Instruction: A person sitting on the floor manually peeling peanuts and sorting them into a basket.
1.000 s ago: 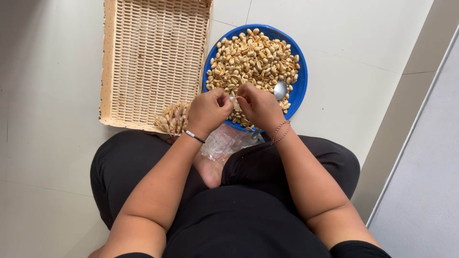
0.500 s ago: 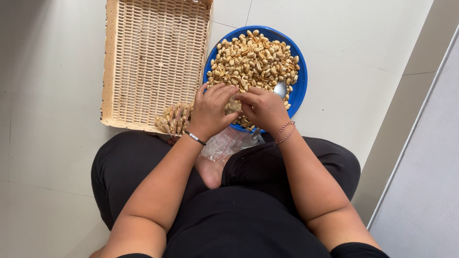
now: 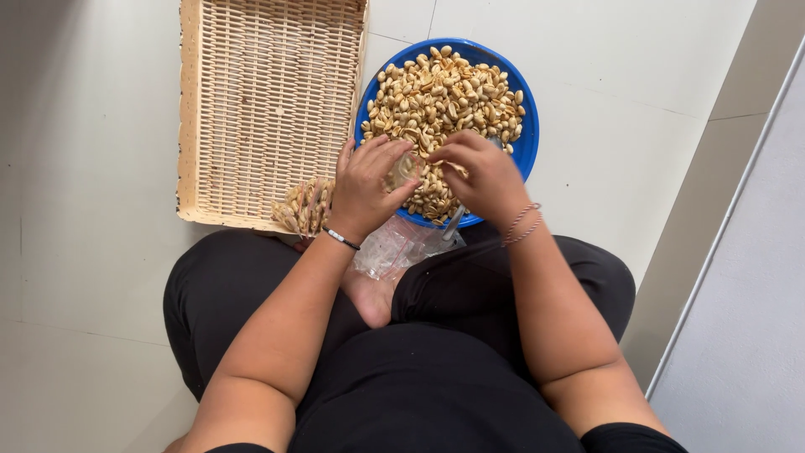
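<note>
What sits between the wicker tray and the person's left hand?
In the head view, a small heap of filled clear packets lies at the wicker tray's near corner, just beside the left hand, partly hidden by it.

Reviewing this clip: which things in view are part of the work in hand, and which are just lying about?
In use:
- left hand, holding a small clear bag
- right hand, over the peanuts
- blue bowl
- spoon, handle showing under the right hand

Lying about:
- wicker tray
- filled packets in its corner
- clear plastic bags on the lap
</note>
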